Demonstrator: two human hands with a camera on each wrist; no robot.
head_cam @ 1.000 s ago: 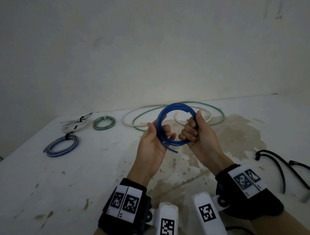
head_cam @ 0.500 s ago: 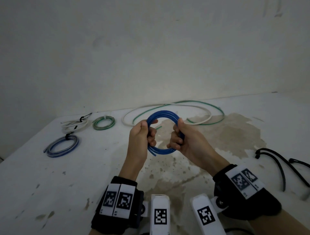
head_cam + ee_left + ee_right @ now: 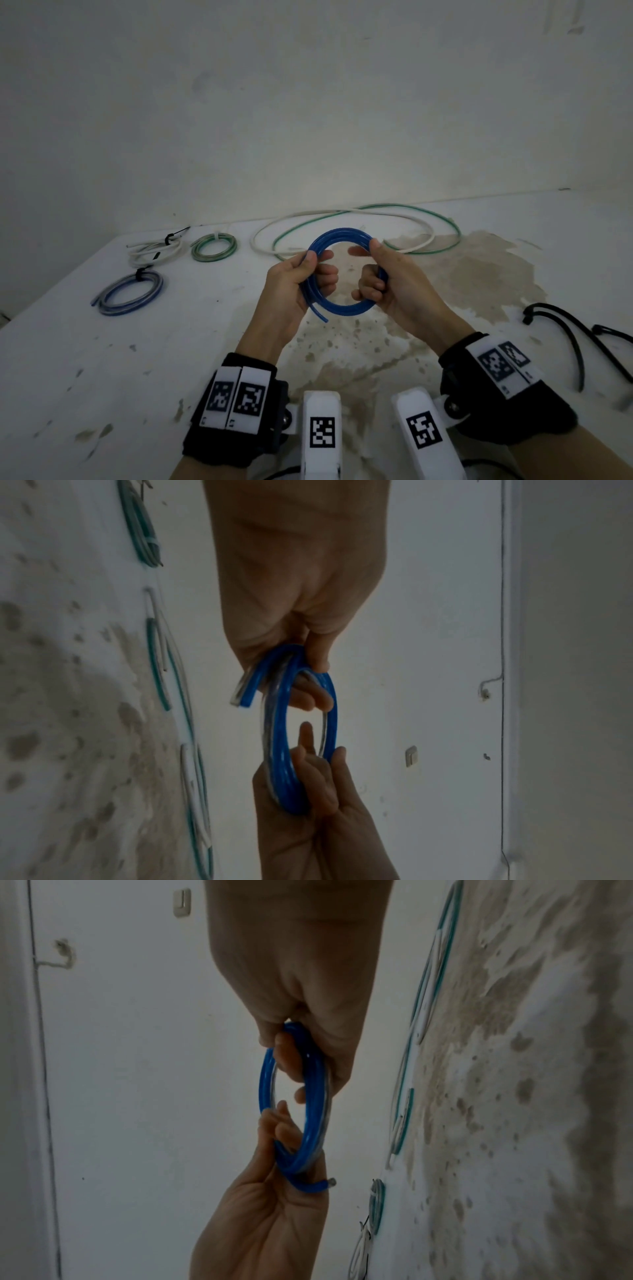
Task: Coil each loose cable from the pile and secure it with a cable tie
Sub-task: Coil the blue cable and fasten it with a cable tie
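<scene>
A blue cable [image 3: 337, 238] wound into a small ring of several turns is held up above the table between both hands. My left hand [image 3: 301, 277] grips its left side, fingers curled through the ring, and a short free end [image 3: 318, 315] sticks out below the palm. My right hand [image 3: 383, 274] grips the right side, thumb on the upper rim. The left wrist view shows the blue cable [image 3: 281, 737] edge on with its cut end by my left hand [image 3: 301, 647]. In the right wrist view the blue cable [image 3: 315, 1096] runs from my right hand [image 3: 308, 1042] down to the other hand.
Loose white cable [image 3: 342, 214] and green cable [image 3: 445, 219] lie in wide loops at the back of the stained white table [image 3: 102, 359]. Three tied coils sit at the left: white [image 3: 154, 255], green [image 3: 214, 247], blue-grey [image 3: 130, 291]. Black cable ties [image 3: 575, 335] lie at the right.
Both hands have shifted their grip round the blue coil. The ring moved a little left and lower, then back toward the middle, and its free end again hangs below my left palm.
</scene>
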